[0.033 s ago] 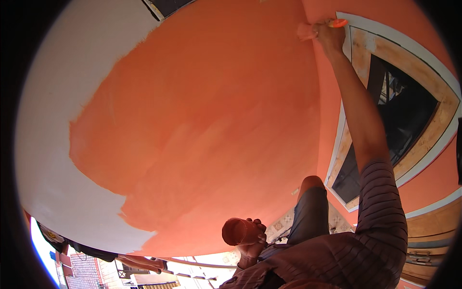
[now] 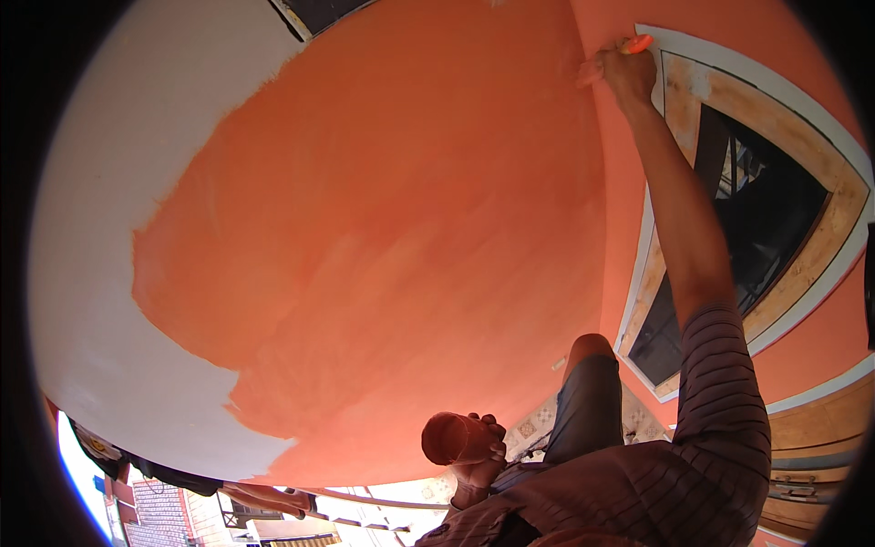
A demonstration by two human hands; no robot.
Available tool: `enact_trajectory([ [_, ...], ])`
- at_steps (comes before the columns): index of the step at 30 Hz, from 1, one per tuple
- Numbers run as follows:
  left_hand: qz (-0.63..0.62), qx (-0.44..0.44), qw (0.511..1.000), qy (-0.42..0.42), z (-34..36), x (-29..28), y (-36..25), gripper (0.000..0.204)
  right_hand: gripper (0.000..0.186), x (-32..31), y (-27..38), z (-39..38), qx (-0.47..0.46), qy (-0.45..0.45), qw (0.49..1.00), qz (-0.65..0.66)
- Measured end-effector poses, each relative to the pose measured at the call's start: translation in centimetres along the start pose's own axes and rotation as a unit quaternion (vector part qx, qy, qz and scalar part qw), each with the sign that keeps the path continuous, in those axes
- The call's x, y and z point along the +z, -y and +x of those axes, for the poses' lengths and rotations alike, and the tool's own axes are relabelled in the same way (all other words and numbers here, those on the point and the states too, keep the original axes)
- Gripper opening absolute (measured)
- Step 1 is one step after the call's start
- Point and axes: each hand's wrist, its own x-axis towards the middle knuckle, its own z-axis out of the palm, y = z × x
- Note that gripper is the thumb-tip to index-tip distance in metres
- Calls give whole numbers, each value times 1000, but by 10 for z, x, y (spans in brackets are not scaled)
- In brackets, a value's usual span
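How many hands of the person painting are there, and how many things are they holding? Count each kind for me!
Bare hands: 2, the left hand and the right hand
Orange-handled paintbrush: 1
Round, reddish-orange paint cup: 1
Total: 4

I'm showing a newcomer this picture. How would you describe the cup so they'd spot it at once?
Start at the big wall, partly painted orange, and go down to the picture's lower middle. There the left hand holds the cup. Its reddish-orange colour and round open mouth set it apart from the dark striped shirt nearby.
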Motion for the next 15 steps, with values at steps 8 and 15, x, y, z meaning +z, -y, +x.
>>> enact_trajectory([
  [8,17,2,1000,3,-1,3,1,59,11,54,57,37,-33,79,949,303],
  [15,46,44,998,12,-3,-5,1,55,9,34,-11,21,13,68,911,408],
])
